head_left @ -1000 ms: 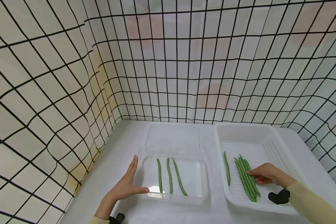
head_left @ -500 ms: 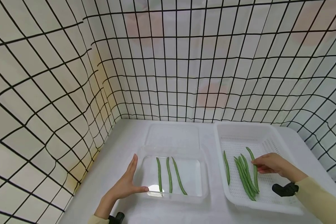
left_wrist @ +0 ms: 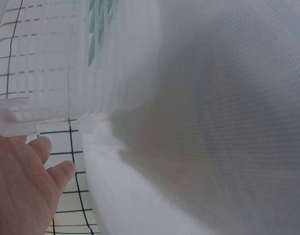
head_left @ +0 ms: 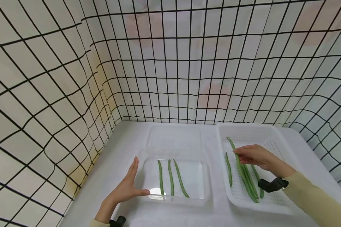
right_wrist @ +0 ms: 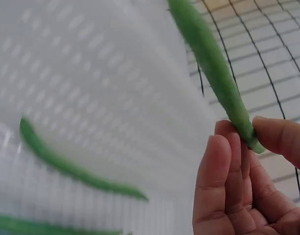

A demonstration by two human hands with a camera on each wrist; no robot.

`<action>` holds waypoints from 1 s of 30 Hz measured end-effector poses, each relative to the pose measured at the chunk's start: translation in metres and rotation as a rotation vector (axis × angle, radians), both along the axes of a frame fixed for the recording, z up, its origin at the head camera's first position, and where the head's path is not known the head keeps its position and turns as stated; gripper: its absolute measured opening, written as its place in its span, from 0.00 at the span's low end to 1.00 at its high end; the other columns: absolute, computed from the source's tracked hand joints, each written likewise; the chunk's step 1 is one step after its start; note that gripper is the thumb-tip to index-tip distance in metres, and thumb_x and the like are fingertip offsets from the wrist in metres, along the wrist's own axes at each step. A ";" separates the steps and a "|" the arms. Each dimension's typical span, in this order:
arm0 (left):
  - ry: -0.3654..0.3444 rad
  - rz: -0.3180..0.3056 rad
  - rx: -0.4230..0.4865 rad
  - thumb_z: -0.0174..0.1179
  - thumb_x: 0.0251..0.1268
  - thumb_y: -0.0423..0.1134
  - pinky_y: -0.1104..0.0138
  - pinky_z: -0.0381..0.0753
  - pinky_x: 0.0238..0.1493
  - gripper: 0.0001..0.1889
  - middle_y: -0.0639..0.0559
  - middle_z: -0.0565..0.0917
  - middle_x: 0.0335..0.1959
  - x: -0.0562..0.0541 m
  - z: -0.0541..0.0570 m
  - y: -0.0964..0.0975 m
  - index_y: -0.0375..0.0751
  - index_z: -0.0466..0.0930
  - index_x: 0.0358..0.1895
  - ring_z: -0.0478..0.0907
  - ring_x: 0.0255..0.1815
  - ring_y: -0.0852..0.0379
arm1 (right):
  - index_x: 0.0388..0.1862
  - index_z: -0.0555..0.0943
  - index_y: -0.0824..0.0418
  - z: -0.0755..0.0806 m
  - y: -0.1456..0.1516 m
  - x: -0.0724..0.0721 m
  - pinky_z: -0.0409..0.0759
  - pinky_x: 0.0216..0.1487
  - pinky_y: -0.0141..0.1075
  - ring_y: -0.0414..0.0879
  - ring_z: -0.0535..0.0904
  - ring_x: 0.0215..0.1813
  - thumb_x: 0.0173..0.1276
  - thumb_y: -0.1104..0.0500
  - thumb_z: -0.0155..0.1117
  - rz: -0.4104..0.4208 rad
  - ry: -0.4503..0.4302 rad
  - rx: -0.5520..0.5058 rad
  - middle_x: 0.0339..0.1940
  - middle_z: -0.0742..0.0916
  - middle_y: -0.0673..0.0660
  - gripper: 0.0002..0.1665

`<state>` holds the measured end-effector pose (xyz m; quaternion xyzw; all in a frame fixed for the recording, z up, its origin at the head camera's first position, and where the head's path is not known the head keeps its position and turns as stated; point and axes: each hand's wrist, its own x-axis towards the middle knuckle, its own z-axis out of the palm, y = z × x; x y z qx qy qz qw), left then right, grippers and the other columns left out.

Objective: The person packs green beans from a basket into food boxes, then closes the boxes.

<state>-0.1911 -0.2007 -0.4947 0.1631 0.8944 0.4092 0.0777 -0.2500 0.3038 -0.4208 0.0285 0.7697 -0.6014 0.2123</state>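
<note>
My right hand [head_left: 254, 156] is raised over the white perforated basket [head_left: 282, 148], pinching a green bean [head_left: 230, 142] between thumb and fingers. In the right wrist view that bean [right_wrist: 209, 54] slants upward from the fingertips, with another bean [right_wrist: 76, 171] lying behind it in the basket. Below the hand lie several more beans [head_left: 250, 184]; a single bean [head_left: 229, 170] is by the basket's left wall. At the left end of a clear container [head_left: 206, 179], my left hand [head_left: 125, 187] spreads thumb and straight fingers beside its rim. Three beans [head_left: 170, 178] lie apart inside it.
Behind the container a flat translucent lid [head_left: 174, 137] lies on the white tabletop [head_left: 119, 142]. Black wire mesh [head_left: 187, 78] over pale sheeting walls in the back and both sides. The basket stands to the container's right.
The right hand has picked up a bean, moved left and risen with it. One bean now lies separate at the bunch's right. The left hand stays put.
</note>
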 end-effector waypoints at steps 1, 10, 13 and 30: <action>-0.004 0.003 -0.002 0.77 0.40 0.52 0.42 0.47 0.66 0.70 0.50 0.30 0.76 0.000 0.000 0.000 0.52 0.25 0.75 0.33 0.74 0.46 | 0.45 0.82 0.68 0.001 -0.008 -0.001 0.81 0.40 0.36 0.42 0.81 0.33 0.67 0.54 0.63 0.007 0.003 -0.018 0.31 0.83 0.55 0.17; -0.019 0.006 0.006 0.77 0.39 0.53 0.41 0.46 0.66 0.70 0.50 0.30 0.76 0.003 -0.001 -0.002 0.55 0.24 0.75 0.32 0.74 0.45 | 0.45 0.81 0.70 0.004 -0.082 -0.010 0.81 0.41 0.36 0.43 0.80 0.32 0.67 0.57 0.63 0.094 0.011 -0.103 0.31 0.83 0.56 0.17; -0.029 0.009 0.007 0.77 0.39 0.53 0.41 0.45 0.66 0.70 0.51 0.30 0.76 0.005 -0.002 -0.003 0.55 0.24 0.75 0.32 0.74 0.46 | 0.44 0.81 0.70 0.000 -0.105 -0.012 0.81 0.40 0.37 0.44 0.80 0.32 0.66 0.57 0.65 0.108 0.013 -0.088 0.31 0.83 0.56 0.16; -0.002 -0.008 0.030 0.76 0.41 0.52 0.40 0.46 0.65 0.69 0.50 0.30 0.76 0.003 0.000 -0.001 0.55 0.24 0.75 0.32 0.74 0.45 | 0.40 0.82 0.72 -0.026 -0.186 -0.017 0.82 0.32 0.35 0.43 0.80 0.24 0.63 0.63 0.66 0.199 -0.061 -0.021 0.25 0.84 0.58 0.12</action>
